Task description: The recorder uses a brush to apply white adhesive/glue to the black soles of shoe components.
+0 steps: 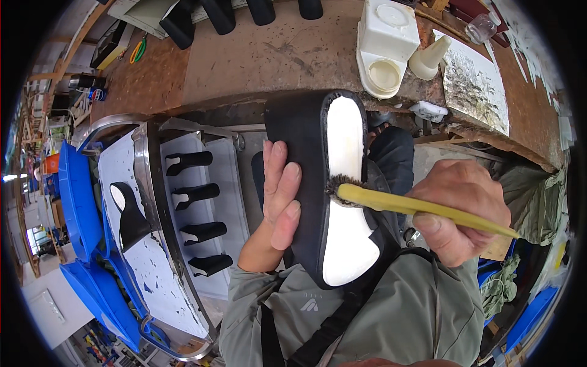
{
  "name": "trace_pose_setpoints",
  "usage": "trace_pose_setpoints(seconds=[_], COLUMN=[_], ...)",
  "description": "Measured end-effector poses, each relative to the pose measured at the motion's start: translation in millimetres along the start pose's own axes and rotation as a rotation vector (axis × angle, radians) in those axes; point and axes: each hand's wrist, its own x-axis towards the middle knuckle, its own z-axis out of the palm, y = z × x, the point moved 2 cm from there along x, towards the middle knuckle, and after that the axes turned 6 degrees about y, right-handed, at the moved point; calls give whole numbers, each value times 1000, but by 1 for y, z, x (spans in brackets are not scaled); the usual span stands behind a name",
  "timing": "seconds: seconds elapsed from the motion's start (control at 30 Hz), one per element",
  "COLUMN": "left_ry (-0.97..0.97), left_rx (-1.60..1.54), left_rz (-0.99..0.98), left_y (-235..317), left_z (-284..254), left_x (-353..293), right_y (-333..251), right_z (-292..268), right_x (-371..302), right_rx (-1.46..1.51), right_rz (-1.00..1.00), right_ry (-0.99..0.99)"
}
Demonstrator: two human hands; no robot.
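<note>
A shoe's wedge sole (296,131), black on its sides with a white underside, is held up in front of my chest. My left hand (282,196) steadies it, its visible fingers pressed against the black side; the rest of the grip is hidden. In my right hand (463,199) is a brush (422,207) with a long yellow handle, closed between thumb and fingers. The brush's dark bristles touch the white face at its narrow middle. Folded black edging shows along the rim of that face.
Across the front runs a stained brown workbench (275,61). On it stand a white container (386,43), a cone-topped bottle (431,56) and a smeared white board (477,85). A metal-framed rack (143,238) at left bears several black wedges (202,231), beside blue bins (79,202).
</note>
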Motion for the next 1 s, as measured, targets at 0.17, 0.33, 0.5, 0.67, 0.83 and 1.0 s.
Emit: trace_pose_setpoints(seconds=[0.17, 0.33, 0.5, 0.67, 0.83, 1.0], left_ry=[-169, 61, 37, -1, 161, 193], left_rx=[-78, -325, -343, -167, -40, -42], left_rz=[-192, -105, -172, -119, 130, -147], left_y=[-1, 8, 11, 2, -8, -29], left_z=[-12, -9, -8, -10, 10, 32], left_x=[-12, 3, -11, 1, 22, 5], right_y=[-2, -5, -3, -1, 5, 74], right_z=[8, 1, 0, -3, -2, -32], right_x=[-5, -9, 10, -2, -12, -9], right_rx=[59, 157, 121, 84, 179, 696], right_rz=[-64, -53, 420, 67, 69, 749], right_ry=[45, 5, 291, 27, -51, 450])
